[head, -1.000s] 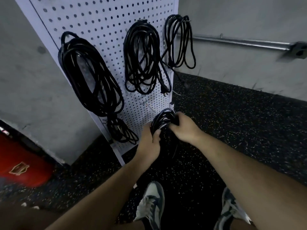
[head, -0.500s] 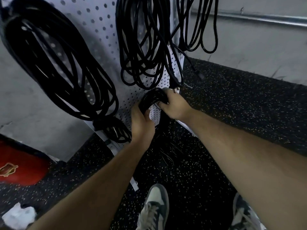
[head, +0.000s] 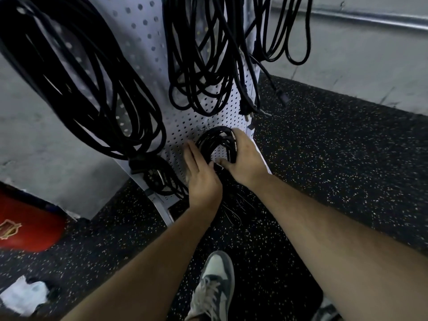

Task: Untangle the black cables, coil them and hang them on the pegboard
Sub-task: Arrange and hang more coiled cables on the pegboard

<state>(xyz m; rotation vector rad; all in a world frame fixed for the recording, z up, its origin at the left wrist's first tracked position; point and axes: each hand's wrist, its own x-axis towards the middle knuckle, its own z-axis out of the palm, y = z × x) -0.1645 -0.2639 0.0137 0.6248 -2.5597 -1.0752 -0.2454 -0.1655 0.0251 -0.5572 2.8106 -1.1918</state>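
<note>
Reaching past a grey shoe (head: 214, 283), the left hand (head: 203, 181) lies flat, fingers straight, against the small cable coil (head: 214, 140), which the right hand (head: 246, 158) grips with curled fingers low on the pegboard (head: 183, 121), under larger coils (head: 92, 89) hanging higher up.

Left hand (head: 203, 180) flat — right hand (head: 246, 158) curled.

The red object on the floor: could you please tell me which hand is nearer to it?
Left. The left hand lies up and right of the red object; the right hand, gripping the coil, is farther right.
</note>
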